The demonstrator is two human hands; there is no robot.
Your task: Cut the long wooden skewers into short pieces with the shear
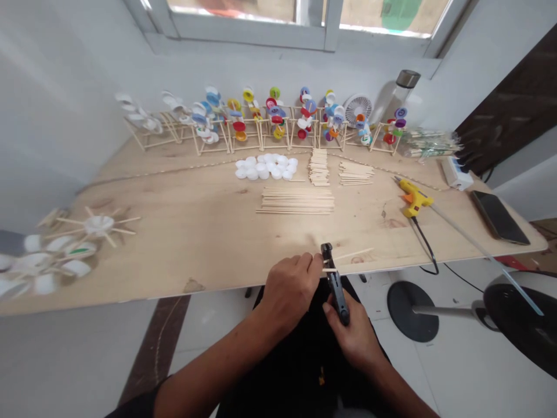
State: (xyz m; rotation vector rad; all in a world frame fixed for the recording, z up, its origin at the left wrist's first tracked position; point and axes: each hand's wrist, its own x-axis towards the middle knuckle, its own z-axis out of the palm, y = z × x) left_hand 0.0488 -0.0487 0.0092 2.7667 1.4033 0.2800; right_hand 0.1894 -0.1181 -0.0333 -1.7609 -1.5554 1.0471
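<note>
The left hand [292,287] is pinching one thin pale wooden stick [330,270] at black plier-like tool [336,290], clasped by the right hand [355,334], near the light wooden table [195,232]; transparent packet's [430,143] green print is unreadable.

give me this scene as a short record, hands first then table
left hand: holds a thin wooden stick
right hand: grips a dark hand tool, the stick crossing it near its head
mid-table: long sticks, white caps
table right: yellow glue gun, phone
table left: spoked wheel
back: colourful cap wheels on stick frames
</note>
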